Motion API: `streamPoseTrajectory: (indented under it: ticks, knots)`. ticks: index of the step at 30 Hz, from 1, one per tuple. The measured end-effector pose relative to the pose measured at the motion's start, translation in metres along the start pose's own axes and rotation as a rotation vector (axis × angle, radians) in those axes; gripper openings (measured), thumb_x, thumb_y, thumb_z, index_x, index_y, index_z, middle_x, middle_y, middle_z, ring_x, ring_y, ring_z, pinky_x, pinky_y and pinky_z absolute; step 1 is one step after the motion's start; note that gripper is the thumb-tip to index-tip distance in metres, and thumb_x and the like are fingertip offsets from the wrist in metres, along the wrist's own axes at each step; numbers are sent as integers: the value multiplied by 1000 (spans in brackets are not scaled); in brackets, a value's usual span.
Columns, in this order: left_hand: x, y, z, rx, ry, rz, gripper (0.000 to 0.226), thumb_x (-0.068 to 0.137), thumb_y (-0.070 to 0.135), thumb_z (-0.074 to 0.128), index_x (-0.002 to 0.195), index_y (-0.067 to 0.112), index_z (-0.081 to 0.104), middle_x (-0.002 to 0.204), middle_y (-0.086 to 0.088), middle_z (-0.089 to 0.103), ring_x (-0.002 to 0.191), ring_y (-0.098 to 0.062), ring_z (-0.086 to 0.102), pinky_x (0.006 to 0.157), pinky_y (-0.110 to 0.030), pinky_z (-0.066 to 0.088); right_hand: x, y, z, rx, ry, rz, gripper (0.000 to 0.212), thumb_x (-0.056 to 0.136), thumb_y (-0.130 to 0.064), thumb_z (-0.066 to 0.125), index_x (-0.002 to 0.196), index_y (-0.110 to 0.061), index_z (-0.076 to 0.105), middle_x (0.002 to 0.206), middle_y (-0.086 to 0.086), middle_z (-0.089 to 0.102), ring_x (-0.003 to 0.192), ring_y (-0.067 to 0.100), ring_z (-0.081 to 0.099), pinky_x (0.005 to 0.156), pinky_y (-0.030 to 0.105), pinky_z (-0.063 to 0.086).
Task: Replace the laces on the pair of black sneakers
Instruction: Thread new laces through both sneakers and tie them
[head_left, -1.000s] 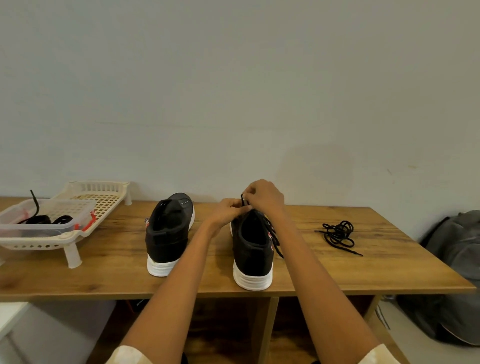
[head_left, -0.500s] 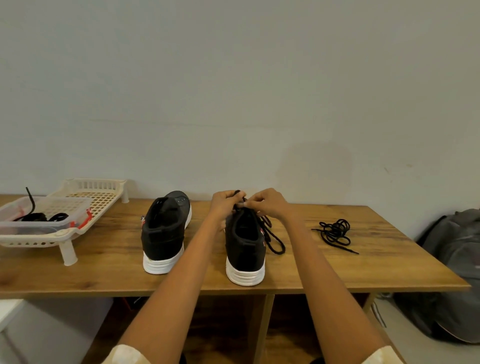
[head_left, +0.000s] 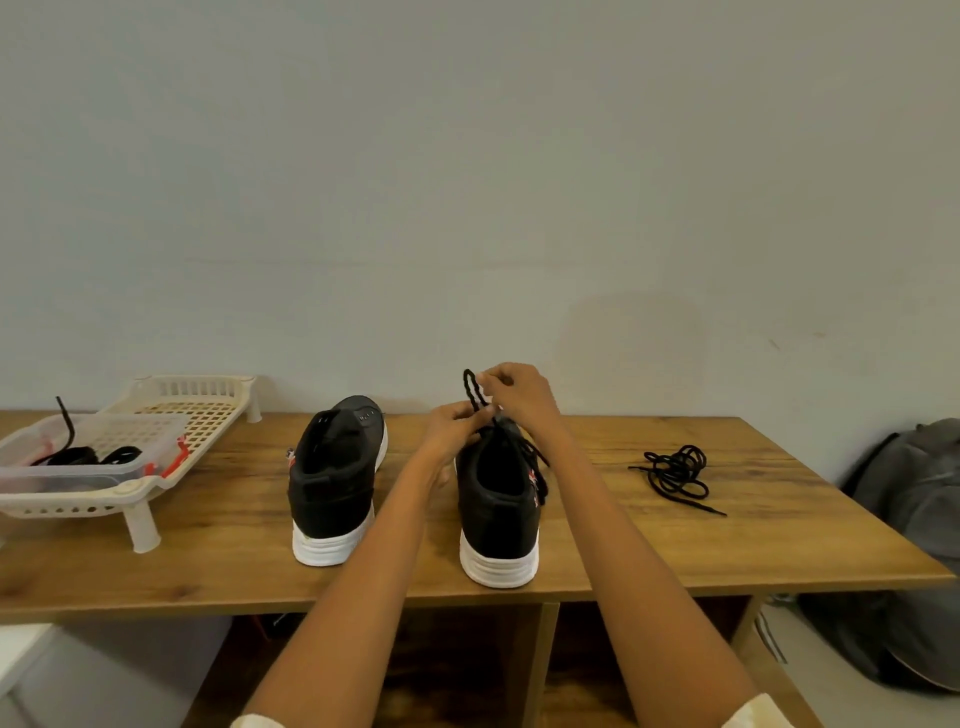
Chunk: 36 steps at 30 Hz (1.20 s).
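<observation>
Two black sneakers with white soles stand heel-toward-me on the wooden table (head_left: 649, 551). The left sneaker (head_left: 335, 478) has no lace in view. Over the tongue of the right sneaker (head_left: 496, 499), my right hand (head_left: 519, 397) pinches a loop of black lace (head_left: 474, 391) raised above the shoe. My left hand (head_left: 457, 428) pinches the same lace just below, at the shoe's top. More of that lace hangs down the shoe's right side. A loose black lace (head_left: 678, 473) lies coiled on the table to the right.
A cream plastic rack (head_left: 208, 410) stands at the left, with a clear tub (head_left: 78, 467) on it that holds black laces. A grey backpack (head_left: 914, 545) sits on the floor beyond the table's right end. The wall is close behind.
My right hand has risen and pulled a loop of lace up above the right sneaker. My left hand stays at the shoe's top.
</observation>
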<state>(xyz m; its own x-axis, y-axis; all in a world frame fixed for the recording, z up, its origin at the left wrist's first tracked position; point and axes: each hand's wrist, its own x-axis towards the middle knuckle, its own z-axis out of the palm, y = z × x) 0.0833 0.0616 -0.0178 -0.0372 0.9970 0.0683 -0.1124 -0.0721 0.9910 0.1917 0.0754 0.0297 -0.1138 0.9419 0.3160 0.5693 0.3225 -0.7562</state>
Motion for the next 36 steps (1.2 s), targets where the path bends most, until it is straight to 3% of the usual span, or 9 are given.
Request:
streamPoseTrajectory:
  ticks: [4, 7, 14, 17, 21, 24, 28, 32, 36]
  knots:
    - [4, 10, 10, -286, 143, -43, 13, 89, 26, 64, 85, 14, 63, 79, -4, 65, 75, -19, 63, 65, -29, 50, -9, 17, -12, 157, -237, 90, 43, 90, -52, 54, 98, -11, 67, 93, 2, 67, 88, 17, 64, 83, 29, 52]
    - [5, 12, 11, -493, 220, -85, 8, 87, 23, 68, 86, 17, 63, 83, -3, 59, 81, -16, 59, 62, -30, 49, -9, 25, -18, -38, -342, 10, 22, 88, -35, 64, 89, -14, 72, 87, 1, 68, 88, 17, 62, 85, 31, 48]
    - [2, 3, 7, -297, 9, -4, 16, 93, 24, 57, 95, 10, 64, 81, -5, 63, 73, -16, 62, 66, -26, 53, -7, 13, -18, -266, -107, -114, 19, 86, -24, 66, 92, -8, 75, 91, 12, 72, 78, 21, 62, 73, 33, 47]
    - [0, -4, 5, -129, -146, -9, 21, 95, 24, 55, 96, 6, 67, 86, -8, 69, 80, -16, 66, 76, -25, 55, -4, -7, -16, -54, 83, -118, 20, 88, -21, 65, 98, -6, 73, 92, 10, 72, 75, 17, 63, 75, 31, 52]
    - [-2, -2, 2, -107, -48, -46, 9, 91, 17, 61, 90, 11, 67, 79, -6, 68, 79, -21, 65, 75, -29, 54, -2, -26, -20, 134, 185, -123, 19, 89, -22, 65, 96, -6, 72, 83, 8, 72, 66, 17, 66, 76, 28, 55]
    - [2, 3, 3, -231, 37, -26, 8, 93, 17, 59, 91, 11, 64, 73, -4, 62, 70, -17, 62, 67, -28, 54, -1, -23, -17, 210, 83, -96, 18, 89, -25, 66, 97, -10, 70, 85, 5, 69, 74, 15, 68, 77, 27, 56]
    - [6, 16, 8, -191, 106, 37, 9, 91, 18, 62, 95, 11, 66, 76, -3, 67, 63, -13, 61, 53, -21, 50, -2, -2, -21, 33, -209, 65, 45, 90, -43, 60, 122, -11, 57, 117, 5, 58, 107, 22, 58, 90, 39, 53]
    - [8, 28, 10, -222, 187, 92, 20, 88, 19, 66, 105, 8, 66, 82, 3, 62, 66, -13, 52, 62, -23, 48, -7, 10, -38, 10, -432, 214, 50, 88, -33, 66, 128, -7, 50, 114, 7, 55, 98, 19, 57, 73, 25, 52]
    - [9, 26, 4, -331, 190, 26, 7, 91, 16, 62, 93, 11, 66, 83, 0, 62, 70, -17, 59, 64, -29, 53, -8, 23, -39, 37, -356, 193, 25, 86, -18, 69, 104, -1, 69, 92, 7, 68, 80, 14, 63, 70, 20, 54]
